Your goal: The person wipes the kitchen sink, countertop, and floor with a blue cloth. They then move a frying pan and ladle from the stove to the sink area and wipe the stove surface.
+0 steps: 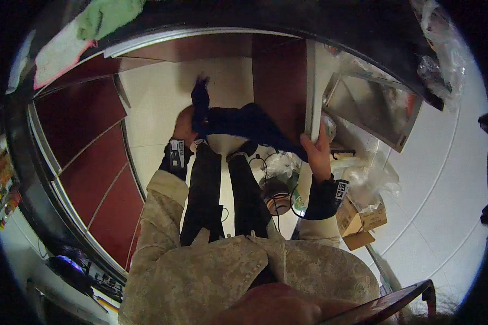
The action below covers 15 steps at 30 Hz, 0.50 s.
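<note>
A dark blue cloth (244,122) stretches across the space in front of my legs. My left hand (184,124) is closed on its left part, and a loose end sticks up beyond the fingers. At its right, the cloth tapers down to beside my right hand (320,156). That hand grips the pale edge (314,93) of a dark red cabinet door (280,77), thumb on one side and fingers on the other. Whether it also pinches the cloth's end, I cannot tell.
Dark red cabinet fronts (81,118) line the left side. A framed panel (370,107) juts out at right, above clear plastic wrapping (364,183) and an open cardboard box (362,221). A brownish round container (277,199) and black cables sit by my right leg. Cloths (65,53) lie at upper left.
</note>
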{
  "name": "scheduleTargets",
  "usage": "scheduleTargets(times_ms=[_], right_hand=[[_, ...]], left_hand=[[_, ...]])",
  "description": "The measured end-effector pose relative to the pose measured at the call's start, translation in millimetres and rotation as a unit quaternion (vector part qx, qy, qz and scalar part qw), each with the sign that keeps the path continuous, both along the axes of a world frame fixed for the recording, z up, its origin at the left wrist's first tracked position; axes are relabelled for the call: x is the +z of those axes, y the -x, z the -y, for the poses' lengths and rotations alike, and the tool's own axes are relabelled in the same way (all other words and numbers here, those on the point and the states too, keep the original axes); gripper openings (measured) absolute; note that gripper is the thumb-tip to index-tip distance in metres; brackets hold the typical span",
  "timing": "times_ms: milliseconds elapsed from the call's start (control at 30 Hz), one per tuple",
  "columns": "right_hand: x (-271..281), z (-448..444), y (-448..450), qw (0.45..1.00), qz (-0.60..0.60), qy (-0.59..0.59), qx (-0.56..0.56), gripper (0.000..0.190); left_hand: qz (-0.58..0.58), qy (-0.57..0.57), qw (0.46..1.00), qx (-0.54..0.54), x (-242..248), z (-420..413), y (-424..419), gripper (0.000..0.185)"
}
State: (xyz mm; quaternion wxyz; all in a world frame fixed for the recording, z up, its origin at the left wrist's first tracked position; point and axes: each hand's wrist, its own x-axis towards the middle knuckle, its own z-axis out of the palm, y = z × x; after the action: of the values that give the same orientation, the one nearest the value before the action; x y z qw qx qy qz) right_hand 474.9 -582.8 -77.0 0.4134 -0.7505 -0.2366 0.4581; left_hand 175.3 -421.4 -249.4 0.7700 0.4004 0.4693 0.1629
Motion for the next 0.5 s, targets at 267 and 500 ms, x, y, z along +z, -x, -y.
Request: scheduleTargets(times_ms=[267,500], right_hand=[[-3,7,-16,0.999,0.007,0.016,0.027,0.055],[3,6,-24,0.997,0.007,0.075,0.03,0.053]], left_hand=[[0.074,-0.402,0.822,-0.397,-92,148,-40,0.039],[0.081,-0.366,0.805,-0.46,-94,230,66,0.044]])
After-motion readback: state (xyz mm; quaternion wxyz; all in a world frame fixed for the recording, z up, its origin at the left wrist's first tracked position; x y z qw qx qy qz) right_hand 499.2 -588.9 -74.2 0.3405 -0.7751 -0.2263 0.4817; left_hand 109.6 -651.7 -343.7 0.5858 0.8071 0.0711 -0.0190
